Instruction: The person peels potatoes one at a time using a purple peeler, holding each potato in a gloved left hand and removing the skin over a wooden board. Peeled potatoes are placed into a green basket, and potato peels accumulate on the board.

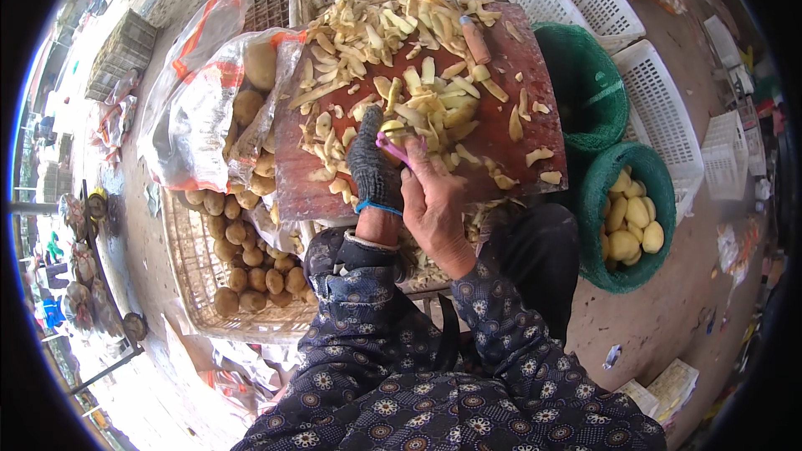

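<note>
My left hand (376, 169), in a dark grey knit glove, grips a partly peeled potato (393, 129) above a red-brown board (526, 75). In my bare right hand (435, 200) is a peeler (401, 151) with a pink handle, its blade against the potato. Much of the potato is hidden by the glove and the peeler. Potato peelings (369, 31) lie heaped along the far side of the board, and more are strewn around my hands. Near the far right corner rests a knife handle (474, 41), wrapped in brownish material; any blade is not visible.
Left of the board, unpeeled potatoes (250, 257) fill a plastic crate (188, 288) beneath an open plastic sack (194, 113). To the right, a green mesh-lined basket (589, 219) holds peeled potatoes (633, 213). Another green mesh basket (583, 75) stands behind it, beside white crates (664, 113).
</note>
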Demonstrator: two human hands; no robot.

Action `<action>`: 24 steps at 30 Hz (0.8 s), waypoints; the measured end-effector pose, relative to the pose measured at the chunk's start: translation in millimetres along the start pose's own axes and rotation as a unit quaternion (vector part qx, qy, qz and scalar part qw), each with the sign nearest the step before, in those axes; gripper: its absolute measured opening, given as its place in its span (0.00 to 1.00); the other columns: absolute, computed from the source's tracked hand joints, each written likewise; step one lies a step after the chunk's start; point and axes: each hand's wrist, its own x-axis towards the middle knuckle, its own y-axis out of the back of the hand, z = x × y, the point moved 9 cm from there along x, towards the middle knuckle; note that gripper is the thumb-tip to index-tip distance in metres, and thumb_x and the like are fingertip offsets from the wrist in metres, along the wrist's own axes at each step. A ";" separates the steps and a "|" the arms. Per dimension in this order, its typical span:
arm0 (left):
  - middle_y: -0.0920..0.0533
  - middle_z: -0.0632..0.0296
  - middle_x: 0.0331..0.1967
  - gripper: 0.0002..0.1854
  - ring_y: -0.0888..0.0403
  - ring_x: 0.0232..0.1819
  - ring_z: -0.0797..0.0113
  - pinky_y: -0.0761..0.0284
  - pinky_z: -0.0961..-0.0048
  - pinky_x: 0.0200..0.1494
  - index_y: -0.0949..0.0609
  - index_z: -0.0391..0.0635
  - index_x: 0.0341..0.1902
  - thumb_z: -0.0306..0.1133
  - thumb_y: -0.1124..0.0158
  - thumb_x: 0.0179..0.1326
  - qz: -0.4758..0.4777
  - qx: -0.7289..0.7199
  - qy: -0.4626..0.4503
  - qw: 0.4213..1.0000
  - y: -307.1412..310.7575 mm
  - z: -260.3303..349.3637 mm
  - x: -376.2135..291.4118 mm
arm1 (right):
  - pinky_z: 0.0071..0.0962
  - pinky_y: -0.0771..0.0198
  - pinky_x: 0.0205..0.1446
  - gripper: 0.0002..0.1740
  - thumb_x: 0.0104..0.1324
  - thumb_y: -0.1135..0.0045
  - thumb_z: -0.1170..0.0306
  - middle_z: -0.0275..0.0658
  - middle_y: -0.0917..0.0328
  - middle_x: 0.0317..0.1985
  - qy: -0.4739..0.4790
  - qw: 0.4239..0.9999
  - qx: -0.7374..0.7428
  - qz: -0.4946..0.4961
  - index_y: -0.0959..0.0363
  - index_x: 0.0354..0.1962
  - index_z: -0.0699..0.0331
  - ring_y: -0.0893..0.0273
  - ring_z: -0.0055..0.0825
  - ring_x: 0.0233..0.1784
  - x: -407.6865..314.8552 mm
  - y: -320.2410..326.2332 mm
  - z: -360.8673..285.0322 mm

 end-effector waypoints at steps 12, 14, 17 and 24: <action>0.21 0.59 0.42 0.22 0.21 0.40 0.68 0.24 0.74 0.44 0.25 0.40 0.49 0.47 0.57 0.69 -0.148 0.126 -0.036 0.980 -36.6 12.6 -3.5 | 0.24 0.30 0.34 0.20 0.63 0.54 0.77 0.45 0.21 0.33 -0.059 0.992 0.104 -0.034 0.32 0.54 0.69 0.28 0.20 0.29 10.1 35.2 12.7; 0.21 0.58 0.43 0.22 0.22 0.41 0.68 0.24 0.74 0.45 0.26 0.40 0.50 0.47 0.57 0.70 -0.085 0.215 -0.060 0.971 -33.5 17.8 -11.0 | 0.24 0.31 0.34 0.20 0.64 0.55 0.77 0.45 0.22 0.32 -0.084 0.989 0.121 -0.030 0.32 0.54 0.69 0.29 0.20 0.28 17.1 36.9 14.7; 0.20 0.61 0.41 0.24 0.23 0.44 0.71 0.26 0.75 0.45 0.25 0.41 0.52 0.49 0.47 0.65 -0.138 0.470 -0.324 0.810 -69.6 34.5 -33.8 | 0.21 0.32 0.42 0.20 0.63 0.53 0.76 0.39 0.22 0.34 -0.173 0.977 0.117 -0.037 0.32 0.54 0.70 0.26 0.24 0.35 19.7 32.1 18.3; 0.22 0.58 0.22 0.28 0.23 0.24 0.60 0.27 0.68 0.24 0.22 0.43 0.32 0.58 0.56 0.63 -0.047 -0.025 0.042 0.998 -24.8 11.2 -5.1 | 0.17 0.35 0.34 0.21 0.64 0.56 0.75 0.33 0.25 0.33 -0.318 0.926 0.200 -0.022 0.32 0.54 0.69 0.36 0.14 0.29 2.4 21.8 67.6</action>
